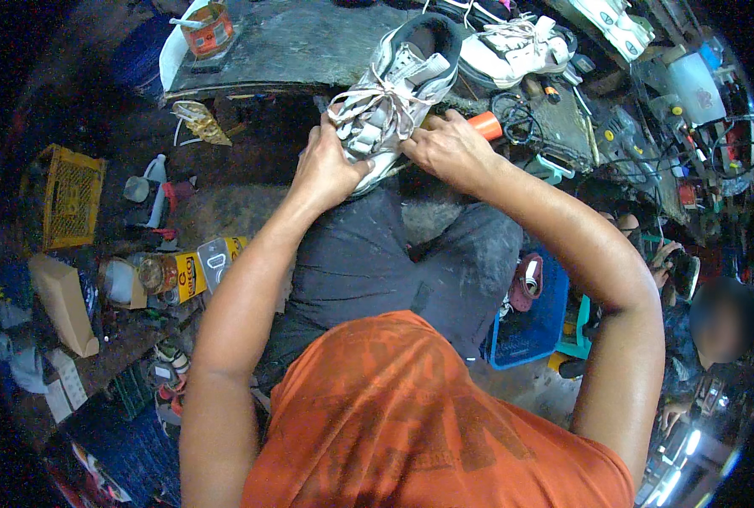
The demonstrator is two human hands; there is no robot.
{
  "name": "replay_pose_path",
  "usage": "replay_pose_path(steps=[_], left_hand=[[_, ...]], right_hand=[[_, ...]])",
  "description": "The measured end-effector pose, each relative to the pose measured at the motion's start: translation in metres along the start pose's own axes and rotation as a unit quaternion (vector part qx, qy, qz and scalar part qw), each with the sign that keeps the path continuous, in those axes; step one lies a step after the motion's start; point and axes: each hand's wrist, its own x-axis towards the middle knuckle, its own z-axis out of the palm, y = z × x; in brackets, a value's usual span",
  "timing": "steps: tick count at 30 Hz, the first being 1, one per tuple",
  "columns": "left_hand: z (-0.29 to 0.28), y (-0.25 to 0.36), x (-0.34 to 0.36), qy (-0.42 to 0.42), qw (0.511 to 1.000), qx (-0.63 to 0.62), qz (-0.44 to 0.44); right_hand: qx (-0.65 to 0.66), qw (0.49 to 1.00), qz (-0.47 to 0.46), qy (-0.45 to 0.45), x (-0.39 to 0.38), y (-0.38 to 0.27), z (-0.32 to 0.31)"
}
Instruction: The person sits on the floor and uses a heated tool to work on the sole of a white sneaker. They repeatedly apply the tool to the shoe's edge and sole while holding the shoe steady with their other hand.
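A worn white-grey sneaker (pixel 385 110) with loosely tied laces rests over the near edge of the workbench, its dark-lined opening pointing away from me. My left hand (pixel 330 167) is closed around the toe end, thumb on the near side. Against the shoe's right side, my right hand (pixel 449 151) has its fingers curled together. Whatever they hold is hidden. Just beyond that hand is an orange cylinder (pixel 484 126); whether the hand touches it I cannot tell.
On the bench (pixel 301 42) stand another white sneaker (pixel 512 52), a black cable coil (pixel 517 118) and an orange-red container (pixel 208 32). A blue crate (pixel 529 317) with footwear sits low right. A yellow crate (pixel 74 196) stands left. Another person (pixel 690 339) is at far right.
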Motion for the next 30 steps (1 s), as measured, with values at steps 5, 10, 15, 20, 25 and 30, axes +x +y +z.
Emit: replay_pose_path(steps=[5,10,15,20,25,30], left_hand=[[0.002,-0.003,0.001,0.001,1.000,-0.009,0.002],[0.002,-0.002,0.000,0.003,1.000,-0.004,0.000],[0.003,-0.002,-0.001,0.014,1.000,-0.001,0.008],[0.003,0.001,-0.005,0.029,0.999,0.013,0.010],[0.001,0.005,-0.006,0.028,0.999,0.018,0.002],[0.001,0.002,-0.006,0.020,1.000,0.016,-0.002]], right_hand=[[-0.005,1.000,0.014,-0.026,0.000,-0.001,-0.004],[-0.003,1.000,0.004,0.010,-0.002,-0.001,-0.003],[0.015,1.000,0.000,0.014,0.001,-0.008,0.002],[0.028,1.000,-0.003,0.013,0.000,-0.012,0.002],[0.017,1.000,0.003,0.004,-0.003,-0.011,-0.002],[0.169,0.984,0.050,-0.042,-0.009,-0.019,-0.025]])
